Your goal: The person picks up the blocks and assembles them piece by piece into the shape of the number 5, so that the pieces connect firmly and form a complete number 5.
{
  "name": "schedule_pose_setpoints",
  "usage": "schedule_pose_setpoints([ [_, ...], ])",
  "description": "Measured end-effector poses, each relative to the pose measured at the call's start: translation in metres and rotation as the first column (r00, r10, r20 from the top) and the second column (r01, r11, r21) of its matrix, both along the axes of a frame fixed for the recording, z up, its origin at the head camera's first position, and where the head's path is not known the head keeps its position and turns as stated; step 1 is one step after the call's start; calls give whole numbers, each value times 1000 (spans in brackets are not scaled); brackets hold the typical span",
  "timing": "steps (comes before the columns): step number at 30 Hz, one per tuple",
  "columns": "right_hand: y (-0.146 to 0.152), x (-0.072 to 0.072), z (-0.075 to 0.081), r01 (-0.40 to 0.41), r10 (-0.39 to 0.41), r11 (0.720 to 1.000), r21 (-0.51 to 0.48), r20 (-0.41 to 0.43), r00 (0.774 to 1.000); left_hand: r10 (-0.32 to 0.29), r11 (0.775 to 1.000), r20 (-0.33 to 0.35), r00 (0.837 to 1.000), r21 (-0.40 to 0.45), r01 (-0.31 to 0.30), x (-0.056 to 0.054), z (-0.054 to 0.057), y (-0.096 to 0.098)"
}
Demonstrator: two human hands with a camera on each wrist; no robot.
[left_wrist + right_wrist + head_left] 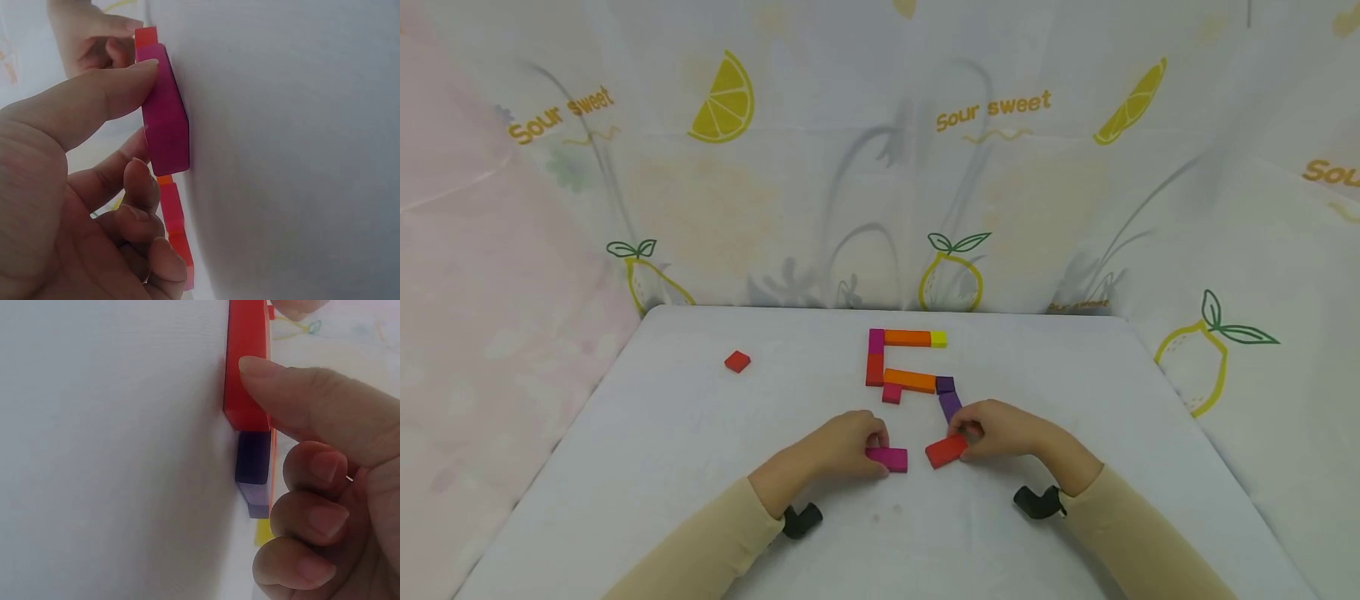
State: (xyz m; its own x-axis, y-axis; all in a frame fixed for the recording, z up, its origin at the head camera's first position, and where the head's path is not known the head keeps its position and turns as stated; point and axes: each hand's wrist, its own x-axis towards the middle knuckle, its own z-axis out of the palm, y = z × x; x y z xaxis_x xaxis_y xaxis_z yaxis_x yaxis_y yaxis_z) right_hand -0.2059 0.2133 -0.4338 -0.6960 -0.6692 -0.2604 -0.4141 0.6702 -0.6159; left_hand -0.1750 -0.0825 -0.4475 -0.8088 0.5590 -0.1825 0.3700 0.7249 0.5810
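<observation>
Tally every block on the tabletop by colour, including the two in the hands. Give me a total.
Red blocks: 3
Magenta blocks: 2
Orange blocks: 2
Purple blocks: 2
Pinkish-red block: 1
Yellow block: 1
Total: 11

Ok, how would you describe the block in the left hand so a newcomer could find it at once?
Start at the white table. Around its middle, the left hand pinches an oblong magenta block. Its colour sets it apart from the red block across from it, held in the right hand.
</observation>
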Motion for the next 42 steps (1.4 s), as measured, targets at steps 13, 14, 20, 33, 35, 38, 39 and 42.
schedule_pose_setpoints([
  [13, 0, -3, 9, -27, 28, 1000, 11, -47, 999, -37, 999, -9, 999, -14, 37, 0, 3, 12],
  [14, 0, -4, 10, -24, 25, 1000, 14, -43, 999, -38, 999, -10, 999, -17, 38, 0, 2, 13],
  [20, 1, -5, 9, -17, 17, 1000, 14, -32, 999, -51, 998, -26, 998, -36, 50, 1, -1, 21],
  [33, 0, 10, 6, 163, -158, 985, 58, -88, 983, 21, 998, -2, 1000, -64, -21, 6, 1, 17],
  [35, -3, 15, 6, 224, -217, 971, 81, -93, 972, 31, 997, -9, 999, -69, -31, 7, 1, 13],
  [38, -7, 23, 6, 300, -290, 947, 116, -94, 952, 26, 997, -14, 1000, -67, -27, 8, 3, 8],
  [39, -9, 25, 6, 314, -303, 941, 127, -101, 948, 20, 998, -16, 1000, -62, -21, 8, 3, 7],
  [42, -14, 31, 6, 361, -342, 918, 165, -134, 930, 7, 998, -22, 1000, -54, -8, 9, 3, 4],
])
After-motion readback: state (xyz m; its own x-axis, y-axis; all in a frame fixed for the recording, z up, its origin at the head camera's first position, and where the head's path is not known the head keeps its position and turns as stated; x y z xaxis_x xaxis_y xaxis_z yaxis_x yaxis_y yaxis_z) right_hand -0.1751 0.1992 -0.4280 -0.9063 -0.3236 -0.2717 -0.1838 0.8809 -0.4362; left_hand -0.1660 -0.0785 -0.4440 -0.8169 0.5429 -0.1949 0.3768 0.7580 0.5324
